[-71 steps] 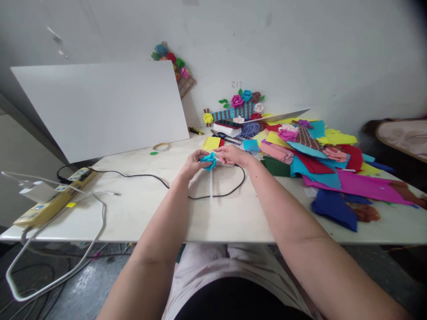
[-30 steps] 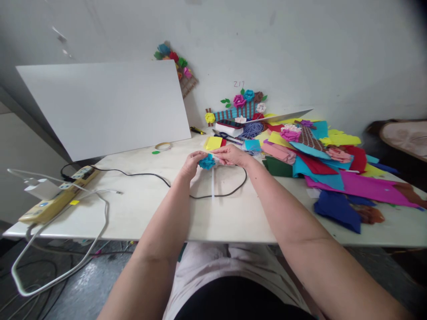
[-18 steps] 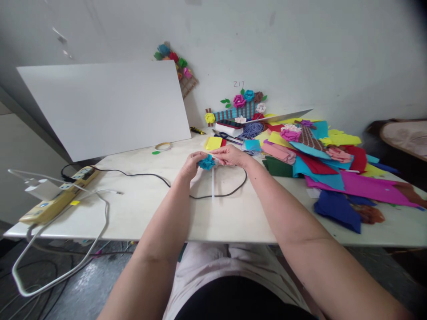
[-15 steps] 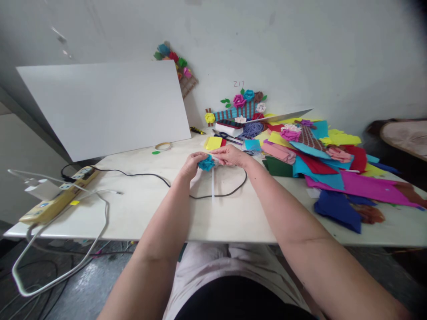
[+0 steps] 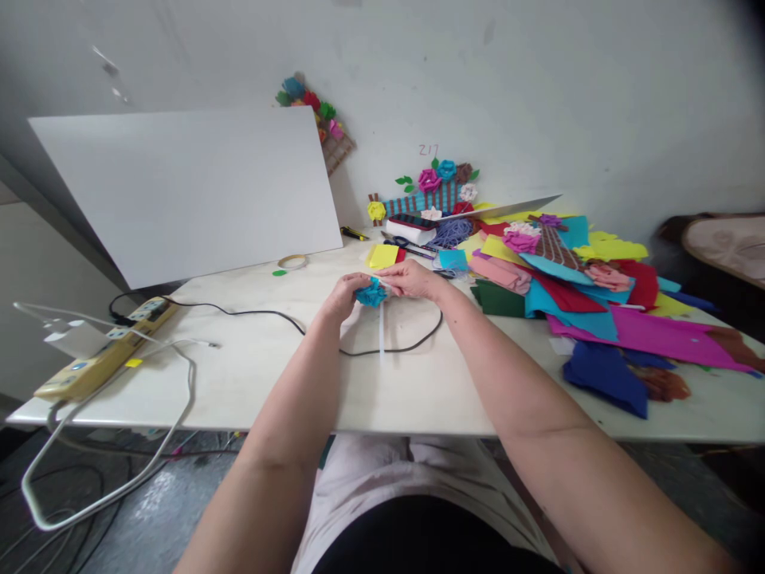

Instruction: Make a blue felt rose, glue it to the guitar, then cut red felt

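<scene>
My left hand point(image 5: 343, 293) is closed around a small turquoise foam flower point(image 5: 371, 293), held just above the white table point(image 5: 268, 375). My right hand point(image 5: 413, 280) pinches the flower's right side, where a thin white piece sticks out. A white stick point(image 5: 381, 331) lies on the table below the flower, its top end hidden under the hands. A black cable point(image 5: 412, 344) loops on the table around my hands.
A heap of coloured foam sheets point(image 5: 598, 311) covers the right of the table. Finished flower pieces point(image 5: 427, 191) lean on the wall, with scissors point(image 5: 406, 243) and a yellow pad point(image 5: 382, 256) in front. A white board point(image 5: 185, 191), a tape ring point(image 5: 292, 261) and a power strip point(image 5: 101, 351) lie to the left.
The turquoise piece has been rolled tighter into a compact flower between my fingers. Both hands stay in the same spot; the last half second shows almost no movement.
</scene>
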{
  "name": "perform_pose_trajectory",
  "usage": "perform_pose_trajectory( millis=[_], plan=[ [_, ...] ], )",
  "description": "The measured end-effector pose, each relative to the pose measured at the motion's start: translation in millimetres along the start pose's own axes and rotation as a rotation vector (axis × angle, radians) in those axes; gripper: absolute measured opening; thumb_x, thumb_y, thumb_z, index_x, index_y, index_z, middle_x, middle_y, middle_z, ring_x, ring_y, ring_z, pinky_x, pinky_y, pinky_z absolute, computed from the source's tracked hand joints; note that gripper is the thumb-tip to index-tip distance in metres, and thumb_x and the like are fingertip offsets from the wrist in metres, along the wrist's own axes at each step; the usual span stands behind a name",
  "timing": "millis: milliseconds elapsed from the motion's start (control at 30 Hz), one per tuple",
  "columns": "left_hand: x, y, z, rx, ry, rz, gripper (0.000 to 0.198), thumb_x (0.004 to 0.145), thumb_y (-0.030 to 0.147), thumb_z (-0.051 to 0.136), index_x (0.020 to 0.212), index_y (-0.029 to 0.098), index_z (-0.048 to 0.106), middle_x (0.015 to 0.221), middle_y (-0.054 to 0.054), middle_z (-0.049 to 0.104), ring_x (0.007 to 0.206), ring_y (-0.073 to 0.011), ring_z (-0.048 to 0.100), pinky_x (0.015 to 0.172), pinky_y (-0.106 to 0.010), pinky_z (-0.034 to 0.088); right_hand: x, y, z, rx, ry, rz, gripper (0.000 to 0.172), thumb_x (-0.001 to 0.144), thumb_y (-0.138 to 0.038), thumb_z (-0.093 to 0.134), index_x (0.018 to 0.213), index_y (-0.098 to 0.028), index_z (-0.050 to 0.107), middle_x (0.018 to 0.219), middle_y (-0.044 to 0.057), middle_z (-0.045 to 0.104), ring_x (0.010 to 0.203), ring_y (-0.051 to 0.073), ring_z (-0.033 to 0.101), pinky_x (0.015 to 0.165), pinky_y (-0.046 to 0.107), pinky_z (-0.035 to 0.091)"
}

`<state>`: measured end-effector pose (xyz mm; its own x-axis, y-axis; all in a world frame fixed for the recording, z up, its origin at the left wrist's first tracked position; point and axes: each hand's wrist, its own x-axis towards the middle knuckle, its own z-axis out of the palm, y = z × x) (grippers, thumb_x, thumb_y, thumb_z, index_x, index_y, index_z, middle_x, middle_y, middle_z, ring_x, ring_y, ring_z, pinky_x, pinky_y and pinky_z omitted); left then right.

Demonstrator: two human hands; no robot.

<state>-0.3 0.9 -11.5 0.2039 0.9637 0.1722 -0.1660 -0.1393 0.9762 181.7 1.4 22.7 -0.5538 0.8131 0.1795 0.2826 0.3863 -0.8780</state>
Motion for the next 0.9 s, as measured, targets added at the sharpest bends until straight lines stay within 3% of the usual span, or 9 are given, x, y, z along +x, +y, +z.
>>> perform_pose_trajectory(
  millis=[200, 900],
  plan=[
    [3, -4, -3.3, -0.006, 0.023, -0.019, 0.015, 0.059, 0.030, 0.061, 0.058, 0.015, 0.060, 0.057, -0.003, 0.058, 0.051, -0.0123, 0.048, 0.047, -0.026, 0.034, 1, 0, 1, 0.000, 0.020, -0.018, 0.038, 0.078, -0.026, 0.057, 0.110, -0.010, 0.067, 0.043, -0.009, 0.040, 0.044, 0.005, 0.034, 0.048, 0.018, 0.029],
    [-1, 1, 2.3, -0.056, 0.067, 0.001, 0.020, 0.053, 0.031, 0.068, 0.054, 0.012, 0.061, 0.052, -0.001, 0.055, 0.049, -0.0104, 0.047, 0.049, -0.024, 0.035, 5, 8, 1, -0.196, 0.061, -0.109, 0.037, 0.080, -0.026, 0.055, 0.111, -0.010, 0.068, 0.044, -0.007, 0.045, 0.045, 0.007, 0.039, 0.052, 0.021, 0.034]
  ],
)
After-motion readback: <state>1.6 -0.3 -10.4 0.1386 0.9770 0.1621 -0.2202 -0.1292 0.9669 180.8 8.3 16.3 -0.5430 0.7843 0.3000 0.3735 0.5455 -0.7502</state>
